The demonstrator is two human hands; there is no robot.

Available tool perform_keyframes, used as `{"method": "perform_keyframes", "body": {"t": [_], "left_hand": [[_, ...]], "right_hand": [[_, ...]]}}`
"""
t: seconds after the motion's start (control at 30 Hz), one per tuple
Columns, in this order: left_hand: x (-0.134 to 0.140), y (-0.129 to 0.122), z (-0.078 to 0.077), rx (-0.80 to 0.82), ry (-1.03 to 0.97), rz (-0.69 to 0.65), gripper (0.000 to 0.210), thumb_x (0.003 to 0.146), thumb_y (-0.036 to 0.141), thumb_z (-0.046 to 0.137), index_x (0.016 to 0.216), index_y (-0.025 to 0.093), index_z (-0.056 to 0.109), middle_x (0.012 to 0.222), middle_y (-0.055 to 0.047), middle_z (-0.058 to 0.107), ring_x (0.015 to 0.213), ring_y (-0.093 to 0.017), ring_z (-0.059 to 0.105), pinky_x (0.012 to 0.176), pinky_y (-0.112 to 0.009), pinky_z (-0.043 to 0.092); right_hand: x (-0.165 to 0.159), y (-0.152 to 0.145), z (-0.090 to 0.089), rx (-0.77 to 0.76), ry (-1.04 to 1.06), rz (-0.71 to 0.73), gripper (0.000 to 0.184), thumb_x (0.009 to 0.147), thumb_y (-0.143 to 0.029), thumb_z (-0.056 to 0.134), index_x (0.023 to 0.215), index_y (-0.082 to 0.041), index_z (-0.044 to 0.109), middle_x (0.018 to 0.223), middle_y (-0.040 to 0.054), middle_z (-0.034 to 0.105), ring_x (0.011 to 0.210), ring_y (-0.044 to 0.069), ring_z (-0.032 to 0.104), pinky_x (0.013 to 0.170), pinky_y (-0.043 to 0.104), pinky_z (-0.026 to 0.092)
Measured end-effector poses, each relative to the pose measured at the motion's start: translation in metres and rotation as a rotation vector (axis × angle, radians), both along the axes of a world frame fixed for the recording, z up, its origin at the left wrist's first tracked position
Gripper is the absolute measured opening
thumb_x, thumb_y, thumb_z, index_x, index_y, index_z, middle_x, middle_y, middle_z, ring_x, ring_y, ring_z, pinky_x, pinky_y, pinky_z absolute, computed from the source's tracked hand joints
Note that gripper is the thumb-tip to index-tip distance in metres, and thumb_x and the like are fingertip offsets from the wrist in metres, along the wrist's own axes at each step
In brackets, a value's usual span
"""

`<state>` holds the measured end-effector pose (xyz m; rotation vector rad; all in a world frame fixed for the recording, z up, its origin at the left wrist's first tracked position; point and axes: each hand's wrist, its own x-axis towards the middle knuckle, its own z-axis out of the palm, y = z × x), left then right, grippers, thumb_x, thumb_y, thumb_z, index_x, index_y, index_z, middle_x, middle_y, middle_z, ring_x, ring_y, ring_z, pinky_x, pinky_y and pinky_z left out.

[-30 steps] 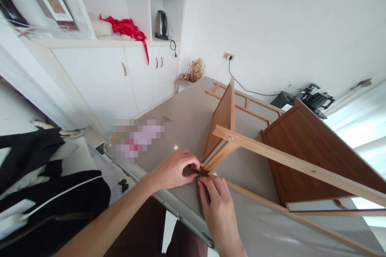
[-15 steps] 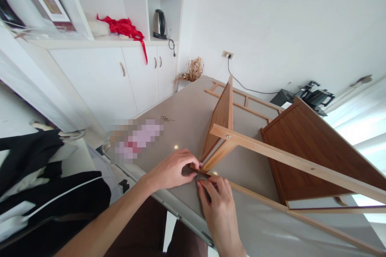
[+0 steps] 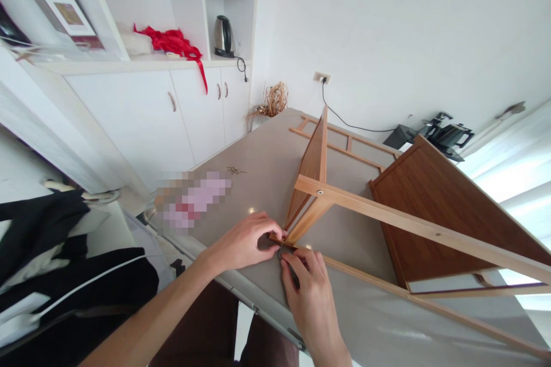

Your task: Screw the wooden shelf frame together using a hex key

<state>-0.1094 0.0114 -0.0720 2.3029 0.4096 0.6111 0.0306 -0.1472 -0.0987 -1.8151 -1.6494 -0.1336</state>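
Observation:
A partly assembled wooden frame lies on the table [image 3: 253, 155], its upper rail [image 3: 387, 214] running off to the right. A wooden panel [image 3: 313, 149] stands upright between that rail and the lower rail [image 3: 365, 278]. My left hand [image 3: 247, 241] pinches the lower rail's near end, where the panel's corner meets it. Beside it, my right hand [image 3: 312, 289] is closed in a pinch at the outer side of the same joint. Something thin and dark shows at its fingertips, too small to name.
Several small brass-coloured screws [image 3: 235, 170] lie left of the frame, beyond a pixelated pink patch [image 3: 198, 198]. A larger brown panel [image 3: 451, 212] leans at the right. Behind is a slatted wooden frame [image 3: 349, 143]. Black clothes [image 3: 116, 281] hang at the left.
The view has shifted slightly. Both hands hold the same places at the joint, with hardly any visible movement.

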Motion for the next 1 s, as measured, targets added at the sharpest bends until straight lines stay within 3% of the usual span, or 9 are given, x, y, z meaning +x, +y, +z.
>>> {"method": "perform_keyframes", "body": {"t": [0.33, 1.0], "left_hand": [[0.0007, 0.0002, 0.0004, 0.010, -0.016, -0.003, 0.019, 0.082, 0.011, 0.068, 0.095, 0.023, 0.063, 0.102, 0.002, 0.071, 0.100, -0.015, 0.063, 0.090, -0.027, 0.049], [0.0010, 0.0013, -0.0007, 0.006, -0.015, -0.018, 0.019, 0.082, 0.012, 0.068, 0.095, 0.024, 0.062, 0.103, 0.002, 0.071, 0.102, -0.016, 0.063, 0.091, -0.029, 0.049]], "right_hand": [[0.0006, -0.0044, 0.0048, -0.006, 0.050, 0.080, 0.016, 0.098, -0.012, 0.052, 0.104, -0.022, 0.063, 0.097, 0.0049, 0.063, 0.091, 0.019, 0.058, 0.083, 0.036, 0.049], [-0.0027, 0.0001, 0.0092, -0.038, -0.062, 0.012, 0.017, 0.097, -0.012, 0.051, 0.100, -0.021, 0.065, 0.091, 0.0058, 0.055, 0.081, 0.019, 0.052, 0.074, 0.035, 0.050]]}}
